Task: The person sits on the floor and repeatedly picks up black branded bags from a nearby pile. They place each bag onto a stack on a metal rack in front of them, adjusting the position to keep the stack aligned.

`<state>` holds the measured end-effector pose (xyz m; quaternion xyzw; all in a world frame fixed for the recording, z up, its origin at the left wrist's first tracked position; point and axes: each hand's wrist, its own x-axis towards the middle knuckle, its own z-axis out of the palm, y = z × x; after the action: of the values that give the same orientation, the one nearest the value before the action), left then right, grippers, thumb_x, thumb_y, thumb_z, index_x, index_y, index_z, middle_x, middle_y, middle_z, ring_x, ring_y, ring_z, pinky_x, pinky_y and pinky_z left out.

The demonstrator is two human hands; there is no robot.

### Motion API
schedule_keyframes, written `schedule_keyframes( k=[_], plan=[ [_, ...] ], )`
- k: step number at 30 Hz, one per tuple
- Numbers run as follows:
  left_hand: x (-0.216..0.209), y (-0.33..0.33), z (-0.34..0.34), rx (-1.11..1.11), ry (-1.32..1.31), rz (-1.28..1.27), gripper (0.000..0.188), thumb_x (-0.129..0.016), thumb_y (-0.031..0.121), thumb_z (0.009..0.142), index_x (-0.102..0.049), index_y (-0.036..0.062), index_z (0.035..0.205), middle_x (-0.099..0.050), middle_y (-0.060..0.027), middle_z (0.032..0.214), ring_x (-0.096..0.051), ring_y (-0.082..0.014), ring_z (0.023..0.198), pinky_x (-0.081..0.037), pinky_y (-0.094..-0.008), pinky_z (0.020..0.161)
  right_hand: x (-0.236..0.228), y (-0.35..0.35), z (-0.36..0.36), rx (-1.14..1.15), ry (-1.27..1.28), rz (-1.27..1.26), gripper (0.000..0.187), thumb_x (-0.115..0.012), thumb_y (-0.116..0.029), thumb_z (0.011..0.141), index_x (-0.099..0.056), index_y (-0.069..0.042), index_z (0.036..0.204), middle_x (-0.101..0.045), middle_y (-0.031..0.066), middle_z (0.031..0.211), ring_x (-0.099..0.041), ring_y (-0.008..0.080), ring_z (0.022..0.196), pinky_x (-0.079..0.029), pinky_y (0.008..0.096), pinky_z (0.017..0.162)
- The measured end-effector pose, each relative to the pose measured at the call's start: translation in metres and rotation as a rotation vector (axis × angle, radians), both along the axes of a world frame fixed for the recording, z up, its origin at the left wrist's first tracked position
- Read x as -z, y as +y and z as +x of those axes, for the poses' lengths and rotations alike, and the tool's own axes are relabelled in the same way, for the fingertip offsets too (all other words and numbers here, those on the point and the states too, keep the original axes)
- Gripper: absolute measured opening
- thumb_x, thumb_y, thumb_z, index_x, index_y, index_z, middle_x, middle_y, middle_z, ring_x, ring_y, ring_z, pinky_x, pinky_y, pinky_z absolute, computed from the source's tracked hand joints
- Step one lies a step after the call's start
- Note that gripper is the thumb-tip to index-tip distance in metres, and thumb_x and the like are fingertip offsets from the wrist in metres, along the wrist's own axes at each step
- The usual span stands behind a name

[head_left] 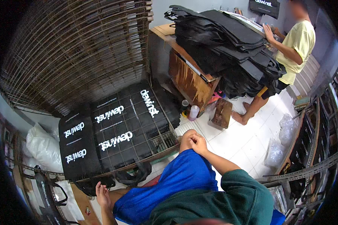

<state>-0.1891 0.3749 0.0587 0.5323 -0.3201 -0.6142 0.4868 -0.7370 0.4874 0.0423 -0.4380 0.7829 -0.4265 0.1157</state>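
Observation:
My left hand (102,193) is raised beside the near left corner of a wire drying rack, palm partly up, its fingers loosely apart and nothing in them. My right hand (198,143) rests on my bent right knee with its fingers curled in; no object shows in it. In front of me, flat black bags (120,125) printed with white lettering lie side by side on the rack, with thin wire grid lines crossing some of them. Black handles (134,175) hang over the rack's near edge. Many empty wire shelves (79,48) tilt up behind the bags.
A person in a yellow shirt (298,48) stands at a wooden table (191,77) heaped with black bags (229,41), hands at a pale frame. A bottle (193,112), a wooden box (221,114) and clear plastic bundles (276,152) stand on the floor. Metal racks (311,161) line the right.

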Motion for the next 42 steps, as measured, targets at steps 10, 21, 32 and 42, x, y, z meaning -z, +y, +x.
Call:
schedule_keyframes(
  k=[10,21,32,42],
  plan=[
    [0.033,0.002,-0.060,0.340,-0.791,-0.311,0.043,-0.071,0.009,0.073,-0.055,0.0011,0.112,-0.057,-0.0063,0.086,-0.054,-0.0154,0.074,-0.046,-0.0255,0.065,-0.188,-0.018,-0.051,0.051,0.278,-0.664,0.020,-0.064,-0.005,0.076,-0.064,-0.004,0.095,-0.062,0.0060,0.074,-0.052,0.0094,0.057,-0.044,0.0250,0.053],
    [0.031,0.011,-0.143,0.699,-0.804,-0.312,0.049,-0.073,0.017,0.070,-0.056,0.0016,0.113,-0.063,-0.0116,0.084,-0.062,-0.0192,0.074,-0.050,-0.0317,0.068,-0.396,-0.005,-0.268,0.387,-0.380,-0.932,0.052,-0.066,-0.027,0.081,-0.044,-0.003,0.122,-0.050,0.0141,0.114,-0.056,0.0225,0.093,-0.050,0.0323,0.071],
    [0.030,0.017,-0.131,0.516,-0.719,-0.246,0.048,-0.072,0.017,0.072,-0.056,-0.0001,0.113,-0.064,-0.0114,0.083,-0.062,-0.0183,0.074,-0.050,-0.0313,0.065,-0.406,0.004,-0.313,0.102,-1.326,-1.122,0.102,-0.048,-0.071,0.074,-0.007,-0.004,0.139,-0.032,0.0330,0.131,-0.041,0.0494,0.115,-0.039,0.0559,0.095],
    [-0.020,0.000,-0.201,0.584,-0.410,-0.356,0.047,-0.069,0.023,0.080,-0.052,0.0064,0.120,-0.061,-0.0092,0.102,-0.059,-0.0162,0.092,-0.048,-0.0296,0.082,-0.540,-0.032,-0.231,0.211,0.153,-0.876,0.050,-0.066,-0.007,0.068,-0.051,0.005,0.115,-0.056,0.0180,0.107,-0.055,0.0260,0.091,-0.045,0.0367,0.084]
  ],
)
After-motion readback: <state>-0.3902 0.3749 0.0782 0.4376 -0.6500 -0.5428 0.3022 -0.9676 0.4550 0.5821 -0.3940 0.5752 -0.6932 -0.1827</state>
